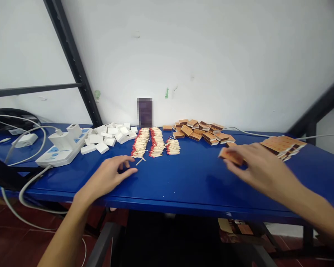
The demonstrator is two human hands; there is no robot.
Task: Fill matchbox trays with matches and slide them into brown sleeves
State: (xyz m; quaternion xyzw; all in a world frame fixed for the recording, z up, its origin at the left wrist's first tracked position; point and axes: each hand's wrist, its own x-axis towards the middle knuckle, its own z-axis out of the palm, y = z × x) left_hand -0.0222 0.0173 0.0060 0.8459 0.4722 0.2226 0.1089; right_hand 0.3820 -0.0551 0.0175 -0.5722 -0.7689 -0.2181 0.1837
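Observation:
My right hand [256,161] is closed on a brown matchbox [231,156], held over the right side of the blue table and slightly blurred. My left hand [108,174] rests at the left with thumb and fingers apart and nothing between them. Just beyond its fingertips lie a few loose matchsticks [140,160], at the near end of a long row of red-tipped matches [141,142]. Beside that row lie a second row of matches [157,142] and a shorter pile [173,146].
White inner trays [108,134] are heaped at back left, near a power strip [64,148] with cables. Brown matchboxes [197,130] form a pile at back right. More brown matchboxes [284,144] lie grouped farther right. A wall backs the blue table [167,181].

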